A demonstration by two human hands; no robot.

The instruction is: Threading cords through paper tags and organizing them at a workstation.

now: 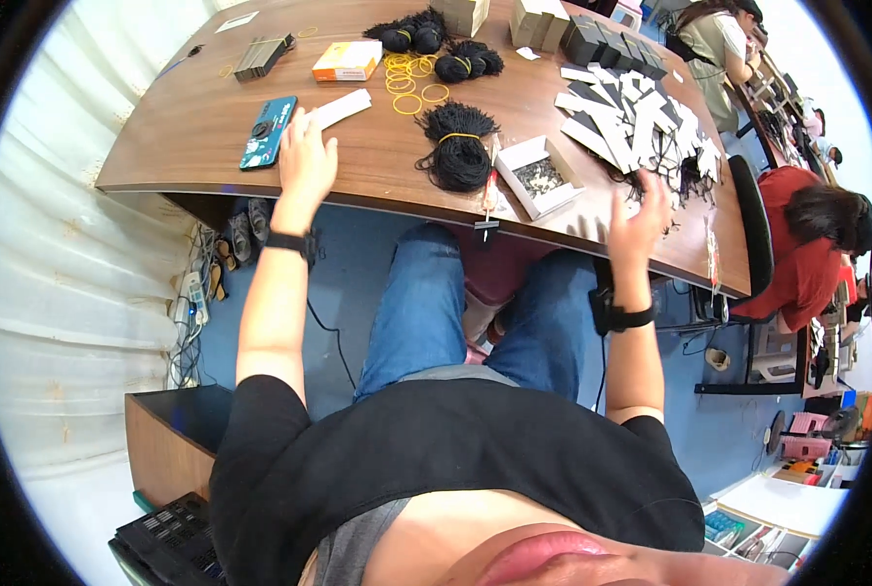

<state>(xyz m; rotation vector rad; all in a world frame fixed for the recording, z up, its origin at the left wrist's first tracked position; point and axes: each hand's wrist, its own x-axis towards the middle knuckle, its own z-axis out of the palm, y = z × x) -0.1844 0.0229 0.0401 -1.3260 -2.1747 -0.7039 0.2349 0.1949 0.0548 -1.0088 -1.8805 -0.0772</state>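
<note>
My left hand [307, 164] is over the table's near left side, fingers apart and holding nothing that I can see. Just left of it lies a phone in a teal patterned case [268, 134]; beyond its fingertips is a flat white strip [344, 107]. My right hand [639, 223] hovers at the near right edge, slightly blurred, fingers spread and nothing visible in them. Beside it spreads a heap of white and black strips [619, 129] with thin black cords. Between the hands stand a small open white box [563, 197] with dark and pale bits and a banded black cord bundle [458, 161].
Yellow rubber bands [406, 83], an orange-and-white box [347, 61] and more black cord bundles [469, 62] lie farther back. Stacks of dark cards [612, 47] stand at the back right. A black clip [487, 227] sits on the table's front edge. People work at right.
</note>
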